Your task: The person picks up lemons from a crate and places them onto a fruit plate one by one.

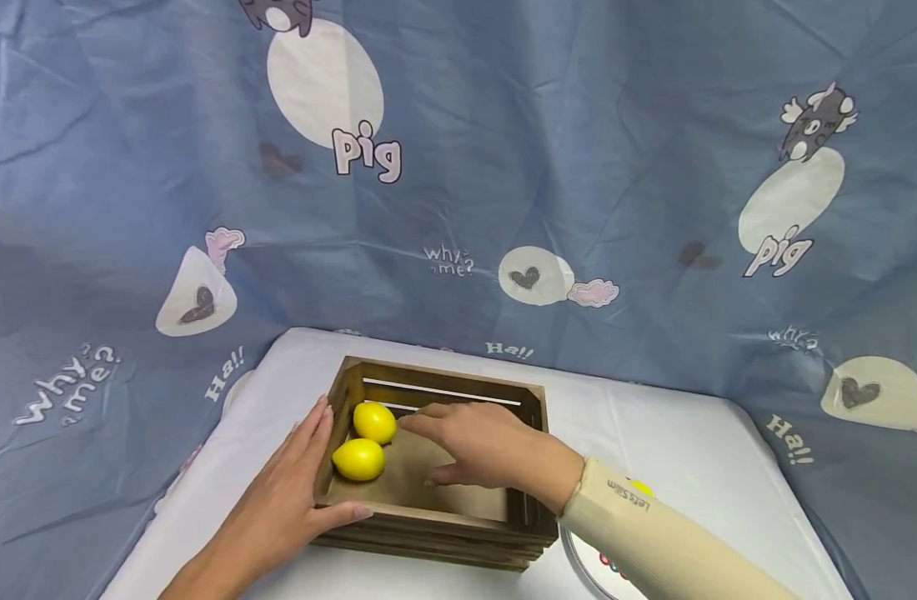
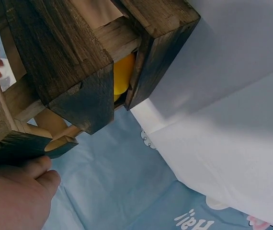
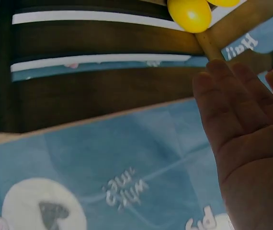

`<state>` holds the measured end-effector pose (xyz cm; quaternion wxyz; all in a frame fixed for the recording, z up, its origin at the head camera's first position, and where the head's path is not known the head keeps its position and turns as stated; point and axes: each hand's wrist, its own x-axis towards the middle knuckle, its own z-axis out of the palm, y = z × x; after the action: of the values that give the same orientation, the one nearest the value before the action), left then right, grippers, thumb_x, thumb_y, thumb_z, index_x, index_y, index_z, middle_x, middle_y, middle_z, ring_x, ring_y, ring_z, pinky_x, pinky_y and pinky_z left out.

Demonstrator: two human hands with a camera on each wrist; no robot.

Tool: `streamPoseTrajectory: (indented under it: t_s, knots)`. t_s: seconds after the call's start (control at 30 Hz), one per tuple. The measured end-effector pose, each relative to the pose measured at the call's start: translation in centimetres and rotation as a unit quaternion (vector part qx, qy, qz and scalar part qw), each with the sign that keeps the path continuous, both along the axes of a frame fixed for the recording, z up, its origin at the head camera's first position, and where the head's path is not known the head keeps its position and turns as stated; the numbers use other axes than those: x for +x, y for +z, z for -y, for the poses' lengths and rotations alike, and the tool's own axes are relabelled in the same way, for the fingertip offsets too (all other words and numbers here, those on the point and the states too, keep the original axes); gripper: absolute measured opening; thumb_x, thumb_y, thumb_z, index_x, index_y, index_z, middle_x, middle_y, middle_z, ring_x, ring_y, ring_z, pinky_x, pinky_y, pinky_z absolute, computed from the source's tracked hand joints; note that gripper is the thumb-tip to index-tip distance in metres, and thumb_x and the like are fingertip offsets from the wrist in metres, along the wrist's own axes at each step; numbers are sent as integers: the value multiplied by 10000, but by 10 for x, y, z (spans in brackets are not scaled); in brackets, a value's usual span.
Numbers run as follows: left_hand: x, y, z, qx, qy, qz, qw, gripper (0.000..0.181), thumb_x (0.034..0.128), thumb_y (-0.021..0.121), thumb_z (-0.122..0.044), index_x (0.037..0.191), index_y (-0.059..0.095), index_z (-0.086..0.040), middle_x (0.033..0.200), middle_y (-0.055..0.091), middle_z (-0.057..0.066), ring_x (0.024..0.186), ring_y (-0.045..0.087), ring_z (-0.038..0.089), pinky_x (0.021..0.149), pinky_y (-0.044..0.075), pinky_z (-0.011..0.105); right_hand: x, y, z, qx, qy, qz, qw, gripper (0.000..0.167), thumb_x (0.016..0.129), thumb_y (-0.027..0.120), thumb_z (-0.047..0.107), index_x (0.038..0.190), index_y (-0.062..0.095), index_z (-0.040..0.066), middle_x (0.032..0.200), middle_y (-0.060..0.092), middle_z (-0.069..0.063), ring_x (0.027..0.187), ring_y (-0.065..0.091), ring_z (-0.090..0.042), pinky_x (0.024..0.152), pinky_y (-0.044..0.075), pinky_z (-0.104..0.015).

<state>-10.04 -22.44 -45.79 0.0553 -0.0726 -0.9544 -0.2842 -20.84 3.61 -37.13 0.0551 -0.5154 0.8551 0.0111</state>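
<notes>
**Printed wording around a wooden crate (image 1: 436,537)**

Behind the crate, a blue cloth (image 1: 458,200) is displaying "pig", "why me?" and "Ha!!"; to its right, a sleeve (image 1: 653,533) is reading "LetsSlim" and partly hiding a plate (image 1: 589,567). In the crate's left half, the front lemon (image 1: 359,460) is pointing its tip leftward, long axis running roughly along the front rim; the rear lemon (image 1: 374,422) is lying just behind. The right hand (image 1: 477,443), fingers extended, is hovering inside the crate, gripping nothing; the left hand (image 1: 293,483), fingers straight, is resting against its left wall.
</notes>
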Motion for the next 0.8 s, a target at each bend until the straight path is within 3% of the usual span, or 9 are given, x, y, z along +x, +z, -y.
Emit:
streamPoseTrajectory:
  t_s: [0.27, 0.5, 0.67, 0.8]
  knots:
    - [3, 2, 4, 76, 3, 13, 10000, 1324, 777, 656, -842, 1669, 144, -9, 1750, 57, 128, 1545, 209, 447, 1135, 314, 693, -9, -22, 50, 406, 230, 240, 9986, 728, 937, 821, 303, 1581, 483, 280, 1543, 541, 28, 1183, 676, -155, 885, 593, -324]
    - [2, 4, 2, 141, 1, -72, 9999, 1311, 773, 662, -842, 1663, 185, -6, 1754, 64, 89, 1551, 207, 428, 1148, 316, 672, -14, -42, 76, 554, 195, 223, 9980, 715, 913, 843, 358, 1549, 524, 283, 1495, 585, 54, 1270, 623, -139, 1007, 546, -340]
    - [1, 1, 0, 142, -15, -20, 9999, 1314, 767, 656, -852, 1652, 217, 15, 1754, 76, 94, 1550, 206, 438, 1156, 312, 664, -14, -53, 88, 834, 98, 187, 9963, 688, 911, 845, 242, 1530, 549, 304, 1427, 633, 75, 1169, 668, -131, 934, 583, -351]
    - [2, -1, 0, 161, 45, -10, 9999, 1318, 764, 654, -857, 1652, 217, 14, 1754, 79, 90, 1549, 207, 436, 1158, 313, 660, -12, -61, 96, 926, 143, 76, 9956, 661, 894, 855, 246, 1488, 577, 322, 1366, 656, 83, 1070, 681, -120, 857, 602, -345]
